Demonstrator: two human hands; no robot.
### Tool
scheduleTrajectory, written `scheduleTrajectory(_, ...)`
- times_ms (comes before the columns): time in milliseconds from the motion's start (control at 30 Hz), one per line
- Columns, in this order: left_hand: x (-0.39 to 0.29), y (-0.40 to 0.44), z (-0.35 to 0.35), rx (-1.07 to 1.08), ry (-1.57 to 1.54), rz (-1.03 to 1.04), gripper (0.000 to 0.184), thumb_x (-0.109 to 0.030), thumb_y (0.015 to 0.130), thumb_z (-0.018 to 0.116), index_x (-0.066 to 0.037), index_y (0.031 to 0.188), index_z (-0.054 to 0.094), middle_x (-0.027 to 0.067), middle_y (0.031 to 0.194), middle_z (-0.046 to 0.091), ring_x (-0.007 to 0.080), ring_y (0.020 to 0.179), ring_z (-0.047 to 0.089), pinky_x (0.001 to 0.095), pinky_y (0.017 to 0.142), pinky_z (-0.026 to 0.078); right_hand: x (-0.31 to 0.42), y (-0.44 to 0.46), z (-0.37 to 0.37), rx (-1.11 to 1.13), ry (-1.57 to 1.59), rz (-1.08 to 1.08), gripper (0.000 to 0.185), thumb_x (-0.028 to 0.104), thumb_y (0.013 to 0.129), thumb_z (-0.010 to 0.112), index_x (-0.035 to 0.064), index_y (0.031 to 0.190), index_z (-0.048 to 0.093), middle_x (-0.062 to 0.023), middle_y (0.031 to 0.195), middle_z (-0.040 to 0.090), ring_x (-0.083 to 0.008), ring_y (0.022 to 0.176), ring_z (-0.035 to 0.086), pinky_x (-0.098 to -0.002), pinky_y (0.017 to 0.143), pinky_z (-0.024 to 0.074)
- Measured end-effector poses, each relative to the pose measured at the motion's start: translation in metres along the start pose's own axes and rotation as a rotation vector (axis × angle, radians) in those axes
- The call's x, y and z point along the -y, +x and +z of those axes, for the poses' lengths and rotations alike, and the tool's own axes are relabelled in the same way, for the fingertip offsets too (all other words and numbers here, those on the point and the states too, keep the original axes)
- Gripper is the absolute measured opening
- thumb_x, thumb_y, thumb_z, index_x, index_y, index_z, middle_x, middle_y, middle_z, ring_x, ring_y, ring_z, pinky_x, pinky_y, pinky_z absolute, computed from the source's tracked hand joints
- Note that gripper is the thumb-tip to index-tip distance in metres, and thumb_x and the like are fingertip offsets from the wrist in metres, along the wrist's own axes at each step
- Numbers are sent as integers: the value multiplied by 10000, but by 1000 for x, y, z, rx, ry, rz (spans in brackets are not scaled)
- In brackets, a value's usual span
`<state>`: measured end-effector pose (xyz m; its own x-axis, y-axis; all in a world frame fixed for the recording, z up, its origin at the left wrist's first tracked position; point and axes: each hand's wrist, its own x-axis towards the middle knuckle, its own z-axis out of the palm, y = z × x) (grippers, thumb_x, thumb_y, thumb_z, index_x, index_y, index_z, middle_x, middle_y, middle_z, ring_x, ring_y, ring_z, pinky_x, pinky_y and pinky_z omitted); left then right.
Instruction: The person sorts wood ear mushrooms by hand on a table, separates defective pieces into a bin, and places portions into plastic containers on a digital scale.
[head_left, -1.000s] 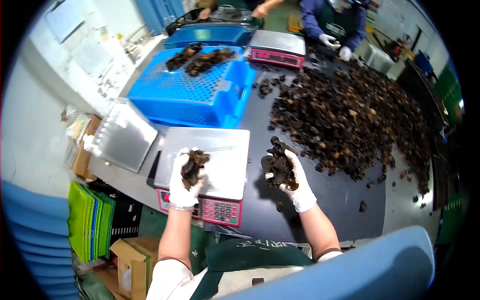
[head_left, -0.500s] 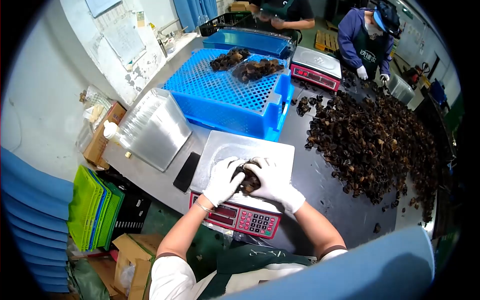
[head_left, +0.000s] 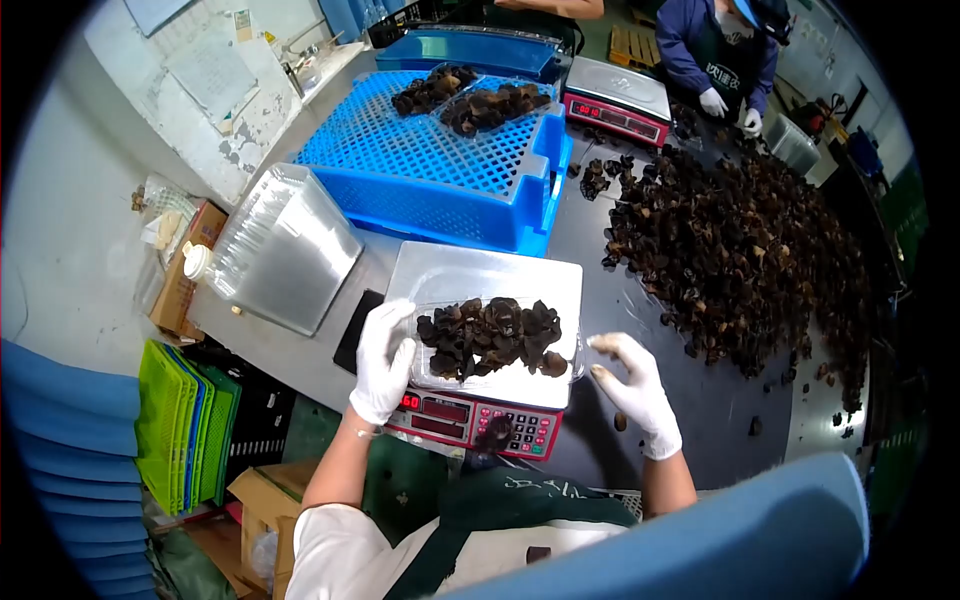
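Dark wood ear mushrooms [head_left: 490, 335] lie spread in a clear plastic tray [head_left: 432, 378] on the scale's metal pan [head_left: 480, 268]. My left hand [head_left: 382, 362], in a white glove, is at the tray's left edge with thumb and fingers apart; whether it touches the rim is unclear. To the right of the tray, my gloved right hand [head_left: 638, 395] is open and holds nothing, fingers spread. Below the pan is the scale's red front panel [head_left: 475, 425] with a lit display. A dark mushroom piece [head_left: 495, 432] appears in front of its keypad, blurred.
A large heap of mushrooms [head_left: 740, 270] covers the right of the table. Behind the scale stands a blue crate [head_left: 430, 205] with filled trays on top. Stacked clear trays [head_left: 290, 250] stand at left. Across the table, a gloved co-worker [head_left: 720, 60] stands near a second scale [head_left: 618, 95].
My hands have parted from the mushrooms: the left to the tray's left side, the right off to its right. The mushrooms now show spread out, and the view has shifted slightly.
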<state>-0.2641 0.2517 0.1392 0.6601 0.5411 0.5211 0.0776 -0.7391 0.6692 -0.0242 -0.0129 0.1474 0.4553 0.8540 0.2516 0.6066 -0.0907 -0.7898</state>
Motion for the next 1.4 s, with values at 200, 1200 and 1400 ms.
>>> scheduleTrajectory(200,-41,-98,11,766,-124,-385,253,-241,822,743,-56,973,660,106,852,672,243,799,696,329,708,555,-29,-70,1,-39,23,275,214,-14,810,655,-8,1024,665,-108,864,658,-193,770,626,-288,738,501)
scheduleTrajectory(1200,7,-185,81,885,-1066,-887,328,-33,930,545,-31,1242,643,77,1159,671,114,1065,626,271,967,481,91,77,126,387,-691,-670,206,117,773,643,145,960,725,-45,952,583,-244,977,533,-410,937,399)
scheduleTrajectory(1400,7,-187,64,624,-1254,-955,270,-111,959,549,58,1139,658,101,1091,690,146,974,648,254,917,479,90,93,135,516,-858,-634,98,146,779,645,134,832,727,-68,934,567,-260,978,522,-418,965,383)
